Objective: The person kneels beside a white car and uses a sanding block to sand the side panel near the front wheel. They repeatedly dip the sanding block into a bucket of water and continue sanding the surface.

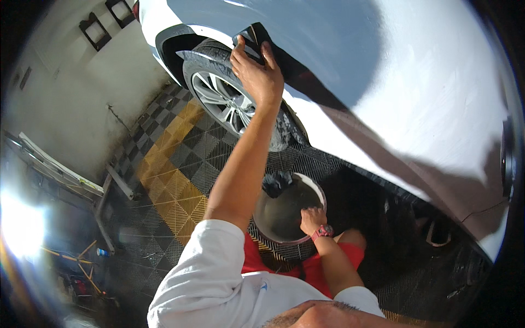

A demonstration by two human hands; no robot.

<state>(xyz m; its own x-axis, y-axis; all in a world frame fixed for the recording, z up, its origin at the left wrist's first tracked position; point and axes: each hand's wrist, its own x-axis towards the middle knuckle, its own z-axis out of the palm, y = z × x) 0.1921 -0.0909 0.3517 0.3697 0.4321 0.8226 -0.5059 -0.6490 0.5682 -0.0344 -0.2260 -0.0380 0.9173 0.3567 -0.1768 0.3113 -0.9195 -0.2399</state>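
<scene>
My left hand point(256, 74) reaches far forward. It grips a dark block point(252, 39) against the white car body point(306, 33), just above the wheel arch. Thumb and fingers sit on opposite sides of the block. My right hand point(313, 220) is low, at the right side of a round bucket point(325, 203) with a pale rim. Its fingers are curled, and what they hold, if anything, is hidden. A red watch point(324, 230) is on that wrist. Cloudy liquid point(287, 210) shows inside the bucket, and a black cloth point(277, 183) hangs over its far left rim.
The car's wheel point(221, 98), with silver spokes and a dusty tyre, is left of my forearm. A grey patch point(333, 49) covers part of the panel. Black and yellow grid tiles point(172, 180) form the floor. A bright lamp point(21, 224) shines at the left.
</scene>
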